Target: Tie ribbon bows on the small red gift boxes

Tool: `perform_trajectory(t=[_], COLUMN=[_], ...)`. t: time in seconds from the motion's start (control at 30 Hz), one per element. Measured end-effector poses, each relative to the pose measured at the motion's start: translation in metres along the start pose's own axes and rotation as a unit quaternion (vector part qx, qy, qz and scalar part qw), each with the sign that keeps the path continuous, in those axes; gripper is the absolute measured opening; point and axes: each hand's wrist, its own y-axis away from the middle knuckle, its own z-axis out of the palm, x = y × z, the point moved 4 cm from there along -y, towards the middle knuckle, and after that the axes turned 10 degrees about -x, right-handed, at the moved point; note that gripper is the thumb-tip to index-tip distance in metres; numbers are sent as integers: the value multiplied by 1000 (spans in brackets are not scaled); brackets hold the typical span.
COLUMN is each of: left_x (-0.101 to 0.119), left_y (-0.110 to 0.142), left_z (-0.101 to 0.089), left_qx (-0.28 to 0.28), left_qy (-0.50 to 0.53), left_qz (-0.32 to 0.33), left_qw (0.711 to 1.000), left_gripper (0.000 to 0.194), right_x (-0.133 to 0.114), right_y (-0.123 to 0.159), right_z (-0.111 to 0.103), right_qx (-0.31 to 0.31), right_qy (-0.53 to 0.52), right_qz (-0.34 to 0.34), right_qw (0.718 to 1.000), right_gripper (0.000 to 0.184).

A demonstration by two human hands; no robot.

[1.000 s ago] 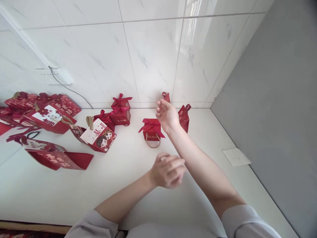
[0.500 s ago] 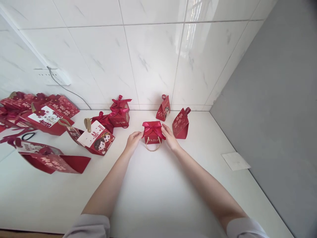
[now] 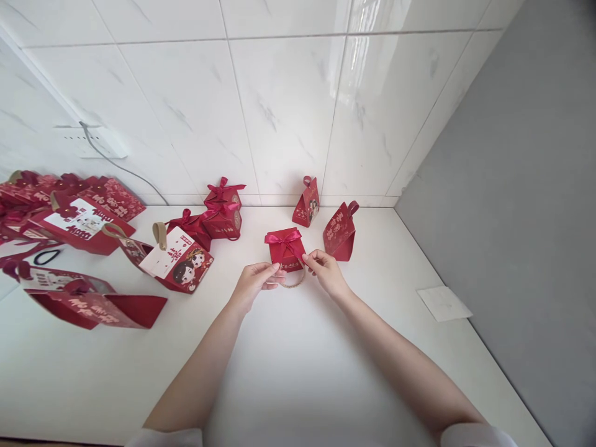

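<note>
Hands apart, at either side of the red box (image 3: 285, 252) standing on the white counter (image 3: 298, 372). Right hand (image 3: 327, 272): fingertips pinched on the ribbon tail (image 3: 296, 249). Left hand (image 3: 254, 285): at lower front corner; grip cannot be told. Left fingers partly hide the cord handle (image 3: 294, 285). Red bags (image 3: 28, 198) cut off at left frame edge. Counter surface runs between forearms; grey panel (image 3: 521, 205) bounds right side, tiled wall (image 3: 288, 99) the back.

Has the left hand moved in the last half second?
Yes. Judged against the tiled wall, the left hand has shifted farther from it, with the fingertips now farther right.
</note>
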Motion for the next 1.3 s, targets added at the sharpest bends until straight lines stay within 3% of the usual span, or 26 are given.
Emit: perform_trajectory(t=[0.17, 0.3, 0.37, 0.6, 0.9, 1.3], left_x=[-9, -9, -10, -21, -39, -46], left_y=[-1, -1, -2, -8, -15, -25], left_z=[3, 2, 3, 13, 10, 4], left_qx=[27, 42, 44, 37, 69, 83], left_qy=[8, 16, 23, 18, -21, -64], left_qz=[23, 55, 62, 109, 152, 158], left_qw=[999, 997, 997, 993, 986, 982], left_gripper=[40, 38, 37, 35, 29, 27], right_x=[0, -8, -12, 2, 36, 43], right_y=[5, 7, 8, 17, 12, 10], right_z=[9, 17, 21, 19, 2, 4], right_qx=[-66, -111, -125, -153, -65, -68], right_qy=[-79, -238, -264, -167, -79, -28], right_qz=[48, 32, 25, 53, -3, -11], right_qw=[993, 964, 956, 973, 995, 997], right_gripper=[37, 29, 27, 32, 34, 32])
